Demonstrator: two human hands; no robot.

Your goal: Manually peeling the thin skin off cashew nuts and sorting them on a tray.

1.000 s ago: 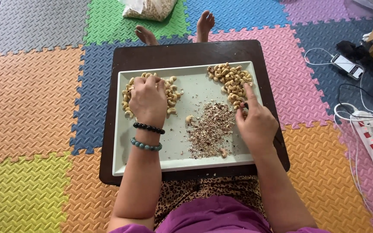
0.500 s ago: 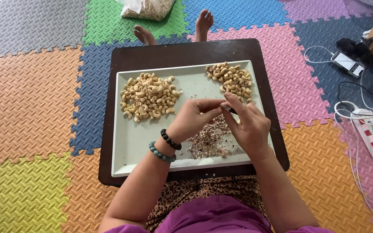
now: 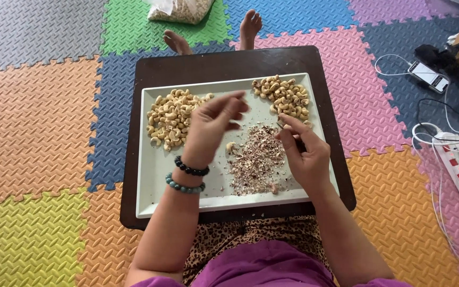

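My left hand (image 3: 208, 127) hovers over the white tray (image 3: 158, 202), fingers loosely spread and holding nothing that I can see, just beside the left pile of nuts (image 3: 171, 118). My right hand (image 3: 304, 151) is curled shut around a small dark tool whose tip (image 3: 281, 125) pokes out near the right pile of nuts (image 3: 285, 96); I cannot tell whether a nut sits in that pinch too. Between my hands lies a heap of peeled skins (image 3: 256, 158), with one loose nut (image 3: 231, 146) at its edge. These nuts look light, hard and curved, likely brittle at the bend, so I judge a gentle pinch across the thick middle suits them best.
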